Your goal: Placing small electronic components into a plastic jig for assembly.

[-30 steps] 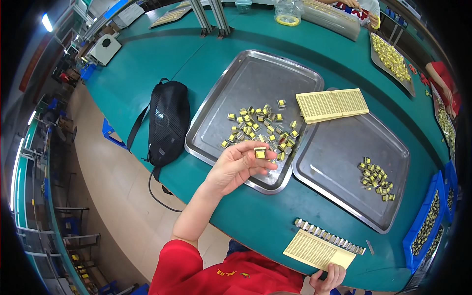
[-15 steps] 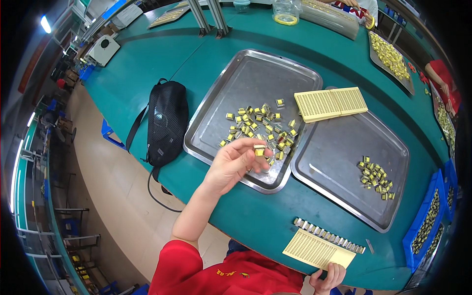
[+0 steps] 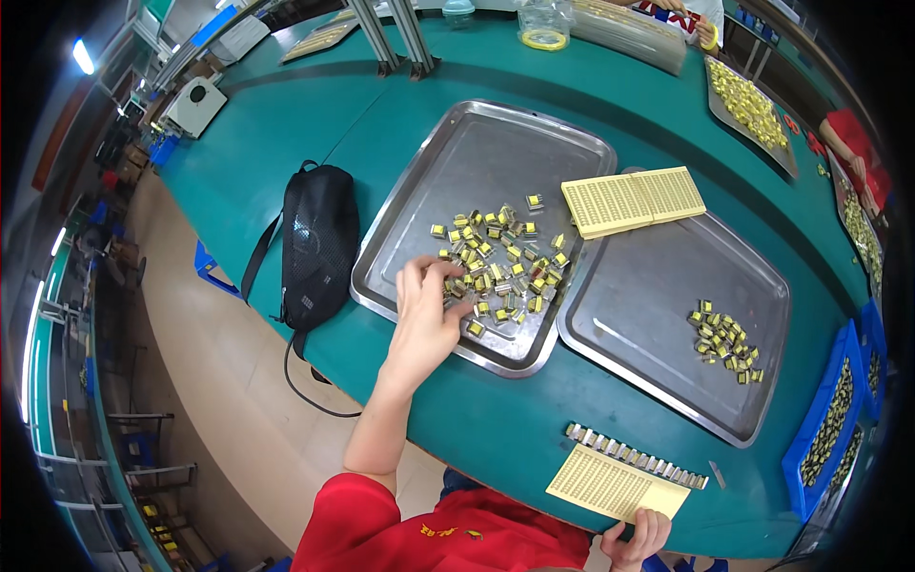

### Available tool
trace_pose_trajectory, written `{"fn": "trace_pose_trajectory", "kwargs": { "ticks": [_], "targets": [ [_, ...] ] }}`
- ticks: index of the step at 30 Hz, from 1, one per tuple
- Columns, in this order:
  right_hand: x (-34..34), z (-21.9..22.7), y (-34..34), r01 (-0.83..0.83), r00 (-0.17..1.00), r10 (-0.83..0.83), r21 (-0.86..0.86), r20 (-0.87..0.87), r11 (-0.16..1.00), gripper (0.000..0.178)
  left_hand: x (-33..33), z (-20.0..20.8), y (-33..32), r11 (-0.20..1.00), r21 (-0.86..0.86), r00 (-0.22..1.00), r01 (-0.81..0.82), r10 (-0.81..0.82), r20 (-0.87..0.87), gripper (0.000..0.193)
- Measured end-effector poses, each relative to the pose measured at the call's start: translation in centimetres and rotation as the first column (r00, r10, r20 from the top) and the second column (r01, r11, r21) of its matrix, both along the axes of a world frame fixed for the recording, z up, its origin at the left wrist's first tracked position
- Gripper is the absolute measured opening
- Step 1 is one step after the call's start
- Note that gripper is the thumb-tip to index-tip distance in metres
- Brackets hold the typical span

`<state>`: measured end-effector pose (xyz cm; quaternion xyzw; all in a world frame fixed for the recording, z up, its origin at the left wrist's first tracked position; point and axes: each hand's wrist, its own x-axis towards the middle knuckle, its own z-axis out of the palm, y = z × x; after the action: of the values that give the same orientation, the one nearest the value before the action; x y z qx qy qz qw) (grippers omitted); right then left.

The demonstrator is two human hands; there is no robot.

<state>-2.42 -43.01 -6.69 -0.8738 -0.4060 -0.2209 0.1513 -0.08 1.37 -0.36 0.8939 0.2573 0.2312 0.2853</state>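
My left hand (image 3: 426,313) reaches into the left metal tray (image 3: 400,194), thumb and fingers apart at the near left edge of a pile of small transformers (image 3: 495,277) with yellow wrapping and silvery sides. Its fingertips touch or nearly touch the pieces, and none is seen gripped. One transformer (image 3: 475,328) lies just beyond the thumb. At the table's near edge, my right hand (image 3: 637,540) pinches the corner of a yellow perforated card (image 3: 610,482). Along that card's far edge stands a row of transformers (image 3: 637,456), silvery sides showing.
A second metal tray (image 3: 648,315) holds a smaller transformer group (image 3: 726,341); a stack of yellow cards (image 3: 633,201) rests across its far corner. Left lies a black mesh bag (image 3: 319,243). Blue bins (image 3: 822,429) stand at right. Other people work across the table.
My left hand has moved left and down to the pile; the transformer it held up is no longer seen in its fingers. My right hand stays on the card.
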Motion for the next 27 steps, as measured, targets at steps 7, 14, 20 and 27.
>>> {"fn": "trace_pose_trajectory", "kwargs": {
  "ticks": [7, 14, 20, 27],
  "targets": [
    [-0.1, -0.5, -0.4, 0.003, 1.000, -0.003, 0.005, -0.002, 1.000, 0.042, 0.0, -0.5, 0.5, 0.998, 0.049, 0.997, -0.046, 0.049, -0.058, 0.026],
    [0.4, 1.5, 2.2, 0.021, 0.999, -0.026, 0.118, 0.040, 0.993, 0.029, 0.5, 0.8, 0.4, 0.938, -0.347, 0.998, -0.010, 0.033, 0.059, 0.025],
    [0.1, 0.0, 0.3, 0.009, 1.000, -0.009, 0.070, 0.008, 0.998, 0.035, 0.4, 0.6, 0.0, 0.620, -0.573, 0.788, 0.536, -0.123, 0.604, 0.032],
    [0.6, 1.4, 2.1, 0.010, 0.999, -0.017, 0.138, 0.044, 0.990, 0.029, 0.5, 0.6, -0.5, 0.546, -0.618, 0.779, 0.565, -0.108, 0.617, 0.035]
  ]
}}
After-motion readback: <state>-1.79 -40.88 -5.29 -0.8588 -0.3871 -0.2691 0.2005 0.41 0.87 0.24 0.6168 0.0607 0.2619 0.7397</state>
